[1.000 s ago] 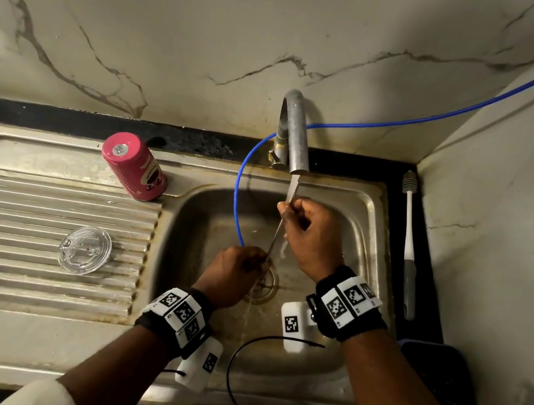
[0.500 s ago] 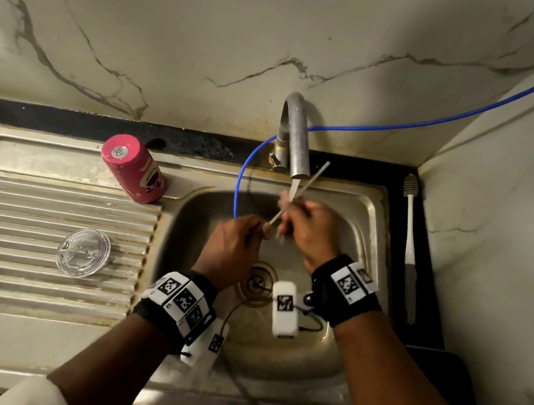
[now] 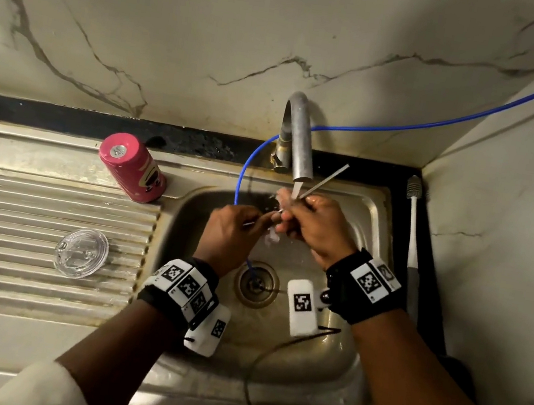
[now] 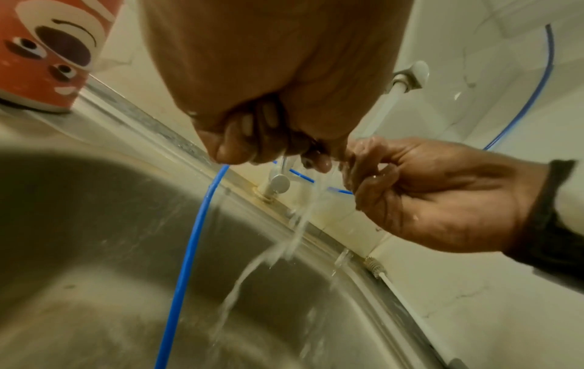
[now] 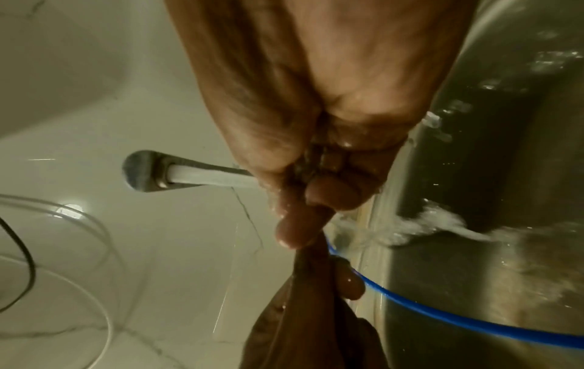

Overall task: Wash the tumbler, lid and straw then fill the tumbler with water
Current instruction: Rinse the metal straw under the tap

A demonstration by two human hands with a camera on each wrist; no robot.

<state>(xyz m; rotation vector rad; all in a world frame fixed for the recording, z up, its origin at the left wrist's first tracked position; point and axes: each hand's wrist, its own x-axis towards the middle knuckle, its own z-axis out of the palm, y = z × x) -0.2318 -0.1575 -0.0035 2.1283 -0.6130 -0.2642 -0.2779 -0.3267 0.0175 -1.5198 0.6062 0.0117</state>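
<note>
Under the running tap point(image 3: 297, 137), at 12 o'clock of the sink point(image 3: 344, 359), left hand point(image 3: 231, 231) and right hand point(image 3: 315, 228) both pinch the straw point(image 3: 326, 180); tumbler point(image 3: 132, 166), upside down, and lid point(image 3: 81, 252) drain at 9 o'clock, apparently washed; filling remains.

Pink tumbler point(image 3: 133, 168), clear lid point(image 3: 81, 252), blue hose point(image 3: 443, 124)

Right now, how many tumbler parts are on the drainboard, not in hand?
2: the pink tumbler upside down at the drainboard's back edge beside the basin, and the clear lid flat on the ridges. The straw is in both hands.
</note>
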